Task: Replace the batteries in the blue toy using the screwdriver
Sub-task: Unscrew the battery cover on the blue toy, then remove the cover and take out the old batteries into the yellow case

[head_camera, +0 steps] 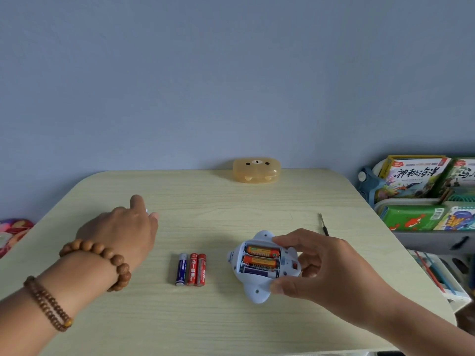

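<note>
My right hand (316, 265) grips the pale blue toy (257, 289) just above the table, underside up. Its battery bay is uncovered and holds three batteries (261, 260): two orange and one dark. To the left of the toy, three loose batteries (191, 269) lie side by side, one blue and two red. The screwdriver (323, 224) lies on the table behind my right hand, partly hidden by it. My left hand (123, 232) reaches out low over the table's left side with its fingers curled. A small pale glint shows at its fingertips, and what it is stays unclear.
A translucent orange bear-face case (255, 170) stands at the far edge of the light wooden table (231, 330). A rack of children's books (424, 201) stands off the right edge. A colourful object (12, 232) sits beyond the left edge.
</note>
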The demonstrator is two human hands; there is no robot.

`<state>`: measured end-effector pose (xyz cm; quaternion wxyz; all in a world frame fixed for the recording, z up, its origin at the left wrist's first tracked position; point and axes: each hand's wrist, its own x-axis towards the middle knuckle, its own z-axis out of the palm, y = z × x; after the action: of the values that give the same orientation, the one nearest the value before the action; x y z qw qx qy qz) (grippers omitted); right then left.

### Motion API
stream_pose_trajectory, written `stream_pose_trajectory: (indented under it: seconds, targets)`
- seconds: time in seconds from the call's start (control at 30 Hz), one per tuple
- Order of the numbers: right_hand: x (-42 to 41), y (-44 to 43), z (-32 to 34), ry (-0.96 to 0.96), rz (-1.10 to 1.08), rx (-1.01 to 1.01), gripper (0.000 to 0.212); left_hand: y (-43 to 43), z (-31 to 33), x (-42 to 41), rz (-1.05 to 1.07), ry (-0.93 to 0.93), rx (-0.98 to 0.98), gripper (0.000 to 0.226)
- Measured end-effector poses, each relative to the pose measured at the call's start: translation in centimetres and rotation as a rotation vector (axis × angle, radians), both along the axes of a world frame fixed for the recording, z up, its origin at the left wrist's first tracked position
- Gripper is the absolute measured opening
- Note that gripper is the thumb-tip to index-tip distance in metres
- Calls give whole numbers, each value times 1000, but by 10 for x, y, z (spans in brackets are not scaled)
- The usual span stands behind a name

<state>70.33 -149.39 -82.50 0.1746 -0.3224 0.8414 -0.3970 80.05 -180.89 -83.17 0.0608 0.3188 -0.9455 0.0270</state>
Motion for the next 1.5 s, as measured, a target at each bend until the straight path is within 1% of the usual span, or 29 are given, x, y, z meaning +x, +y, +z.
stream_pose_trajectory:
  seconds: [0.07,0.13,0.27,0.37,0.43,0.53,0.6,0.67,0.73,0.8,0.87,0.9,1.03,1.1,1.2,1.3,1.4,1.5]
  targets:
    - [0,0,-1,4,-3,0,53,-1,-10,3,-8,9,3,23]
    - [0,-1,-2,3,-9,0,53,-4,-14,4,-10,59,56,18]
    - [0,-2,-2,-3,-13,7,54,-23,-15,4,80,168,256,23]
    - [0,-3,-2,-2,-16,11,54,-28,-20,13,58,276,387,12]
    - [1,-3,-2,-7,-15,7,53,-30,-23,21,-13,363,384,9]
    - [1,-4,-2,-19,-17,3,54,-35,-32,29,-146,435,293,15]
    - [1,-3,-2,-31,-15,-6,54,-36,-35,31,-158,436,274,15]
    - [1,-4,-2,-39,-14,-12,54,-37,-35,32,-152,438,308,15]
    - [0,-4,-3,-47,-15,-14,54,-39,-31,34,-186,376,354,32]
    - [0,-5,-2,-51,-12,-12,53,-40,-25,39,-300,244,308,55]
    - [-1,-5,-2,-50,-5,-6,53,-40,-23,42,-388,138,268,68]
    - [-2,-6,-1,-49,-2,-5,53,-42,-23,42,-416,132,256,67]
    - [-2,-6,-2,-38,12,-11,52,-45,-26,46,-500,196,291,46]
    - [-2,-5,-3,-37,12,-18,53,-45,-26,50,-524,196,321,45]
    - [-3,-5,-5,-37,13,-25,54,-42,-24,53,-509,210,374,51]
    - [-4,-4,-5,-25,19,-21,53,-42,-19,51,-485,193,407,68]
    - [-4,-3,-5,-15,24,-16,55,-42,-14,50,-464,181,426,78]
    - [-5,-2,-6,-19,28,-27,53,-41,-10,51,-475,192,437,80]
